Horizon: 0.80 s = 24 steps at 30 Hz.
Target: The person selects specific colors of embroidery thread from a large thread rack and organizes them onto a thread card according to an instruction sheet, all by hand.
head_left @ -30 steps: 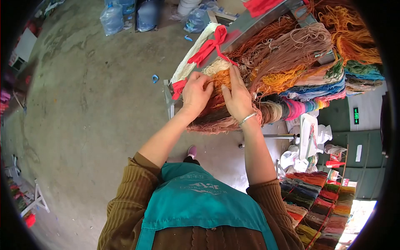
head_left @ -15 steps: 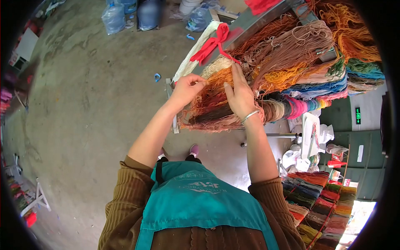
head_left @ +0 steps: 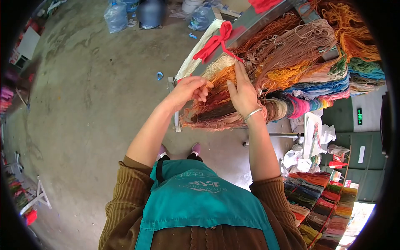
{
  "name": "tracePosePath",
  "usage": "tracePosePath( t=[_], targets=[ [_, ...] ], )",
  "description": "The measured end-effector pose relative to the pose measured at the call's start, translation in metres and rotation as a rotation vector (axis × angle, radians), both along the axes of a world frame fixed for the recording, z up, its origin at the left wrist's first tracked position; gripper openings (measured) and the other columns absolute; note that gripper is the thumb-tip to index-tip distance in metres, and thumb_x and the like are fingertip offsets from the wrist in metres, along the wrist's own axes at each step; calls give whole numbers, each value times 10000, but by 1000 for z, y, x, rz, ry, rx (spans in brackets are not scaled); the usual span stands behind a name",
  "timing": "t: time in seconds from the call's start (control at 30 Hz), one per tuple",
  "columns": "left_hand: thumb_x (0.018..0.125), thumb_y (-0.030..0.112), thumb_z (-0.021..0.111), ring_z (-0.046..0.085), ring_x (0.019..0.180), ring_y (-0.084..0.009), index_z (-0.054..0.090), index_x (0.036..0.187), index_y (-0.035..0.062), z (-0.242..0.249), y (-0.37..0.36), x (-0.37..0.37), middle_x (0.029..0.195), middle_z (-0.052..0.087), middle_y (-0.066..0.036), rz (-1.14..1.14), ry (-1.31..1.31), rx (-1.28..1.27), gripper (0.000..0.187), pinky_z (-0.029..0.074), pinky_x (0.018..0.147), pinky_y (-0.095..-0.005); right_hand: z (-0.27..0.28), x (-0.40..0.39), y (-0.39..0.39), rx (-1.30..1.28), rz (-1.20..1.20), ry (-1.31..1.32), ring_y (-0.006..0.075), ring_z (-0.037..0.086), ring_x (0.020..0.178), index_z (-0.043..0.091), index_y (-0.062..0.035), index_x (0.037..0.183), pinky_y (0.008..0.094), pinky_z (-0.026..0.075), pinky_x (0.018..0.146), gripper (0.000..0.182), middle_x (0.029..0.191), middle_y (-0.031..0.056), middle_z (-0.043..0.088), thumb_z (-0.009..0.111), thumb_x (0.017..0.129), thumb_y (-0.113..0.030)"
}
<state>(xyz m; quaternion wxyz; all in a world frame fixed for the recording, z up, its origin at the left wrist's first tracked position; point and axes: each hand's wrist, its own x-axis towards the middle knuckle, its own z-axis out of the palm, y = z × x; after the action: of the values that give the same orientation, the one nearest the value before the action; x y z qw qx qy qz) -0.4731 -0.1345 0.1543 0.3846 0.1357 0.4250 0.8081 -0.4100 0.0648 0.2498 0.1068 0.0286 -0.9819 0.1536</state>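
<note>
Skeins of orange and rust yarn (head_left: 218, 89) hang from a grey metal rack bar (head_left: 260, 27) in front of me. At their left edge my left hand (head_left: 189, 91) is closed, its thumb and fingertips pinching a bit of orange yarn. My right hand (head_left: 244, 93), a silver bangle at its wrist, lies against the skeins with its fingers stretched out. Just above its fingertips, a red tie (head_left: 218, 41) is knotted round white cord (head_left: 196, 52). Pinkish-brown yarn (head_left: 291, 46) drapes to the right of that hand.
Blue, pink and green skeins (head_left: 318, 89) continue along the rack to the right. More coloured yarn (head_left: 323, 204) hangs at lower right. Large water bottles (head_left: 116, 17) stand on the concrete floor (head_left: 91, 104) at upper left. A white frame (head_left: 37, 198) stands at lower left.
My left hand has shifted slightly right and turned, its fingers curling more, with orange yarn now showing at the fingertips. The right hand keeps its place on the skeins.
</note>
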Motion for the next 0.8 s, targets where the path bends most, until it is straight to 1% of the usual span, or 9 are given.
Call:
tracePosePath(
  t=[0.2,0.33,0.4,0.43,0.5,0.53,0.6,0.7,0.8],
  targets=[
    [989,127,517,641,732,-85,666,1093,15,2,-3,2,844,669,-14,15,115,-81,213,510,677,-235,0,0,0,6,5,14,398,415,1351,297,46,1477,401,378,1097,645,1523,267,328,554,927,-170],
    [973,138,575,594,693,-64,664,1082,-5,-2,-4,2,801,632,11,23,147,-95,200,516,676,-234,-1,-1,1,6,5,12,402,418,1347,302,55,1472,402,380,1096,642,1517,276,333,555,927,-171],
    [970,154,587,530,639,-40,673,1048,9,-3,-5,2,779,607,31,61,215,-142,186,447,598,-211,-1,-1,1,1,2,6,402,420,1346,300,55,1473,403,382,1095,641,1518,277,331,554,928,-170],
    [970,154,587,530,639,-40,673,1048,9,-4,-6,3,779,607,31,60,215,-142,186,447,598,-211,-1,-1,1,-2,0,1,402,421,1345,298,54,1473,404,383,1094,641,1519,277,329,553,928,-169],
    [967,172,598,444,599,-21,679,1016,45,-5,-8,3,760,577,54,142,272,-180,158,349,541,-197,-1,-2,2,0,4,-1,401,420,1345,293,54,1476,405,383,1095,644,1522,276,324,549,931,-172],
    [967,172,598,444,599,-21,679,1016,45,-5,-11,4,760,577,54,141,272,-181,158,349,541,-197,-1,-2,2,3,8,-2,399,420,1345,287,53,1479,405,383,1095,646,1525,275,319,545,933,-176],
    [964,171,600,399,590,-9,681,988,77,-4,-24,6,749,561,72,220,326,-238,126,294,514,-197,-1,-1,2,-2,3,-15,397,420,1346,281,52,1482,405,381,1097,648,1530,271,313,540,936,-181],
    [942,133,615,428,666,-9,676,934,53,-16,-62,9,752,552,83,320,336,-355,101,342,563,-216,-2,-1,4,-1,1,-21,395,419,1347,271,49,1488,404,376,1100,652,1537,263,305,532,940,-189],
    [942,173,623,412,637,-12,680,916,86,-43,-129,16,723,523,90,450,254,-494,107,317,539,-213,-3,-2,5,0,3,-26,394,416,1349,268,43,1492,401,372,1103,651,1541,257,303,526,942,-192]
  ],
)
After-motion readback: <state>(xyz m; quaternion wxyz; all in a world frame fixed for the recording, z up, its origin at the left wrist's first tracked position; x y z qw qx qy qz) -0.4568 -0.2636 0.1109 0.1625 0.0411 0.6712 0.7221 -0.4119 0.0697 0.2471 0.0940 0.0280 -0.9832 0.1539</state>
